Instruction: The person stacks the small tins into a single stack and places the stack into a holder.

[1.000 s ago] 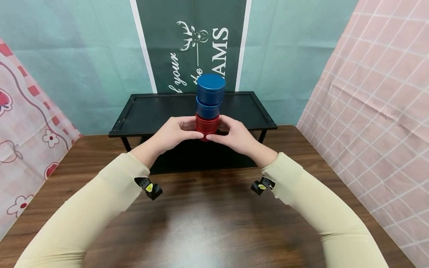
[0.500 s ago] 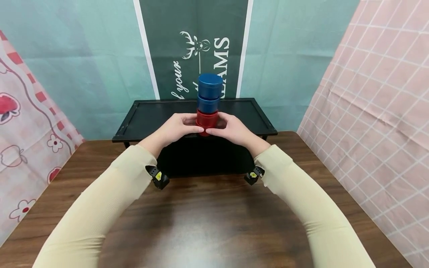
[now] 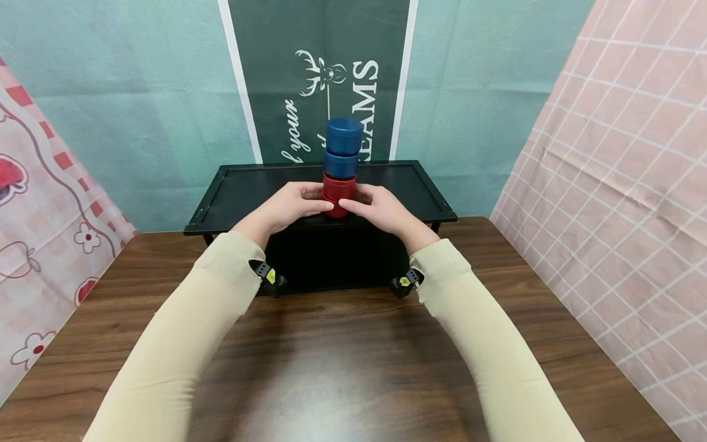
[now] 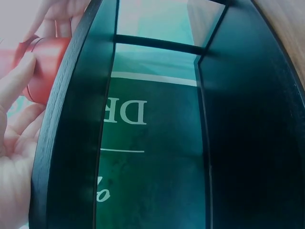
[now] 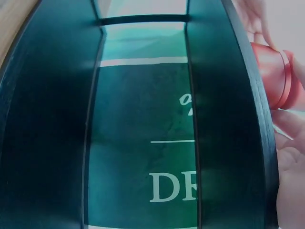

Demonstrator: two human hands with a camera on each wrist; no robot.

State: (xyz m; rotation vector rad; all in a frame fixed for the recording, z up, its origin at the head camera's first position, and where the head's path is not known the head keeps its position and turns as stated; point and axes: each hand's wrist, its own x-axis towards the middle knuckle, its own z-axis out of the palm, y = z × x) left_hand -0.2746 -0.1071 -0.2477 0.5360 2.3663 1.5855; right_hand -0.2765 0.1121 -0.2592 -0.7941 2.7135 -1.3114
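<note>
A column of round tins stands upright in the head view: blue tins (image 3: 343,136) on top, red tins (image 3: 339,187) below. My left hand (image 3: 289,209) grips the red part from the left, thumb in front. From the right, my right hand (image 3: 382,210) holds the same red part, its thumb close to the other. Behind and beneath the tins is the upper board of a black two-level rack (image 3: 251,199). Both wrist views show a red tin (image 4: 49,67) just above the board's edge; whether its base touches the board cannot be told.
The rack stands at the back of a brown wooden table (image 3: 331,356). Its lower level sits in dark shade. A green printed cloth (image 3: 265,73) hangs behind, a pink checked cloth (image 3: 618,184) at right, and a patterned cloth (image 3: 50,245) at left.
Both hands have carried the tins forward, farther from me and over the rack's front edge. The head view has tilted up slightly. Both hands keep their hold.
</note>
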